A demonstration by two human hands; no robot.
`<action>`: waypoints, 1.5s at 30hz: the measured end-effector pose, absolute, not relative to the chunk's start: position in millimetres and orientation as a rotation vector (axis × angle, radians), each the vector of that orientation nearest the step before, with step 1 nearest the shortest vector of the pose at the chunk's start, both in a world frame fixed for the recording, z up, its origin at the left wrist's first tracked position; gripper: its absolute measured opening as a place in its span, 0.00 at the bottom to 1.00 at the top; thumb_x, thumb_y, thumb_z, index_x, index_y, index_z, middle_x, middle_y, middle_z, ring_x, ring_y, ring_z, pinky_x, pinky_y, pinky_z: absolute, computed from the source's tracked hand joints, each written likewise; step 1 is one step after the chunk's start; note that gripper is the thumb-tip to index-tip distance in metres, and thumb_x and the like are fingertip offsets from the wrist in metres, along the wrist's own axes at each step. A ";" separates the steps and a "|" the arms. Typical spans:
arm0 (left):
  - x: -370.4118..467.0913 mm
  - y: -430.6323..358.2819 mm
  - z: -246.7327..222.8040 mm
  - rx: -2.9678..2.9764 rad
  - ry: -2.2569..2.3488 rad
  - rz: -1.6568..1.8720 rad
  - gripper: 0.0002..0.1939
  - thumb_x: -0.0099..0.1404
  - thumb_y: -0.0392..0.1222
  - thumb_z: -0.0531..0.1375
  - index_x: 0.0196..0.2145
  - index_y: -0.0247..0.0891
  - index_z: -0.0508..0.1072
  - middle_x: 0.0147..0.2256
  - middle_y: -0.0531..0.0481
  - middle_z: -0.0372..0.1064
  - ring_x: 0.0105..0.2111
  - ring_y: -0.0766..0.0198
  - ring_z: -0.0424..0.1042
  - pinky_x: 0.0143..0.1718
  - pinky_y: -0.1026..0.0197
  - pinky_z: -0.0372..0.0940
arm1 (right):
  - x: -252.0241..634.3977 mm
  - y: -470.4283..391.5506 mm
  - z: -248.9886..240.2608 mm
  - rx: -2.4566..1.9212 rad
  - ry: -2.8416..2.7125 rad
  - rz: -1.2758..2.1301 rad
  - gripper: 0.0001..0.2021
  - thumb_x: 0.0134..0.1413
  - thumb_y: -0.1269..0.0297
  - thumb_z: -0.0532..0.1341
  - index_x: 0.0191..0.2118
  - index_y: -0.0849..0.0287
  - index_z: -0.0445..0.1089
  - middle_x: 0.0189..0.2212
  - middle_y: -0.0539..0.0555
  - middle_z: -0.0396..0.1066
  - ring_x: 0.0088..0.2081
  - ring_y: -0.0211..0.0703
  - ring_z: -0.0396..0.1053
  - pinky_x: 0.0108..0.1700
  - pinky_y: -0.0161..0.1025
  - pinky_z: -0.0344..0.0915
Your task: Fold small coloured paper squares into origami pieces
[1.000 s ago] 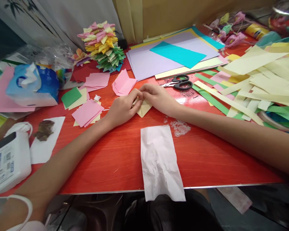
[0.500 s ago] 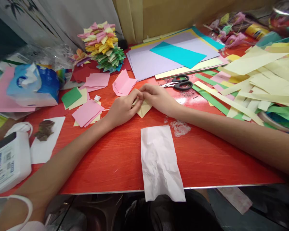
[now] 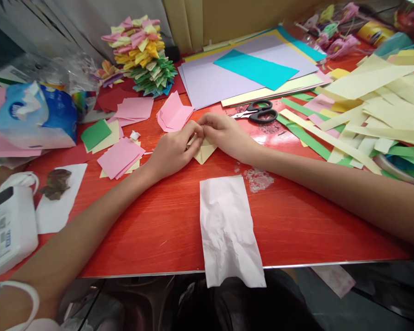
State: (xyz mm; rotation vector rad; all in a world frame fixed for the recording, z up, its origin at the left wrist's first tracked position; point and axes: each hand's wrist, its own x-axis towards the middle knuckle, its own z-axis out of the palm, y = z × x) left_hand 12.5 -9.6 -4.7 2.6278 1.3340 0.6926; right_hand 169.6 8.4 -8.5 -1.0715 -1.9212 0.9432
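A small piece of pale yellow paper (image 3: 204,153), folded to a point toward me, lies low over the red table between my hands. My left hand (image 3: 174,149) pinches its left side, thumb and fingers closed. From the right, my right hand (image 3: 229,135) grips the far part, its fingertips meeting those of the left. The fingers hide the paper's upper part. Just behind my hands rests a folded pink paper (image 3: 174,112). Black-handled scissors (image 3: 262,112) lie beyond my right hand.
A crumpled white paper (image 3: 227,225) hangs over the red table's (image 3: 141,239) front edge. Pink paper squares (image 3: 120,158) and a tissue pack (image 3: 37,117) lie left. A folded-paper stack (image 3: 141,55) stands behind. Large coloured sheets (image 3: 200,87) lie at the back, cut paper strips (image 3: 382,115) at right.
The view has shifted slightly, so things on the left sit a little farther left. Both hands keep their hold on the yellow paper, with only slight finger movement.
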 end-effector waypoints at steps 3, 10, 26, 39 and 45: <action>12.6 -9.7 -4.7 2.614 1.338 0.693 0.08 0.63 0.41 0.50 0.37 0.37 0.65 0.21 0.56 0.60 0.21 0.72 0.59 0.24 0.68 0.53 | 169.4 8.7 -8.2 -1.081 -1.926 0.942 0.09 0.51 0.76 0.48 0.31 0.64 0.65 0.29 0.52 0.66 0.34 0.36 0.61 0.39 0.36 0.57; 13.4 -11.1 -1.9 2.635 1.384 0.631 0.07 0.63 0.40 0.50 0.36 0.36 0.64 0.21 0.57 0.60 0.19 0.72 0.58 0.23 0.68 0.52 | 170.4 10.7 -11.3 -1.042 -1.933 0.958 0.09 0.52 0.74 0.48 0.32 0.64 0.65 0.29 0.51 0.66 0.33 0.36 0.61 0.37 0.35 0.57; 10.8 -7.8 0.8 2.339 1.331 0.815 0.08 0.63 0.42 0.50 0.39 0.39 0.61 0.21 0.58 0.60 0.20 0.72 0.59 0.23 0.69 0.53 | 172.3 8.6 -10.2 -1.007 -1.803 1.025 0.10 0.56 0.65 0.49 0.38 0.62 0.64 0.34 0.53 0.67 0.34 0.37 0.64 0.35 0.35 0.59; 9.0 -1.2 4.3 1.892 1.310 0.910 0.14 0.60 0.52 0.51 0.34 0.39 0.66 0.24 0.56 0.64 0.20 0.72 0.61 0.22 0.69 0.57 | 172.8 11.9 -12.9 -1.012 -1.797 1.077 0.15 0.54 0.55 0.51 0.29 0.62 0.64 0.25 0.50 0.63 0.27 0.34 0.59 0.28 0.31 0.54; 4.4 1.2 1.4 1.877 1.300 0.878 0.14 0.60 0.52 0.52 0.34 0.39 0.65 0.21 0.56 0.63 0.19 0.71 0.61 0.22 0.68 0.56 | 173.0 11.1 -12.3 -0.970 -1.801 1.084 0.15 0.54 0.55 0.50 0.29 0.62 0.64 0.25 0.50 0.63 0.27 0.34 0.58 0.28 0.31 0.54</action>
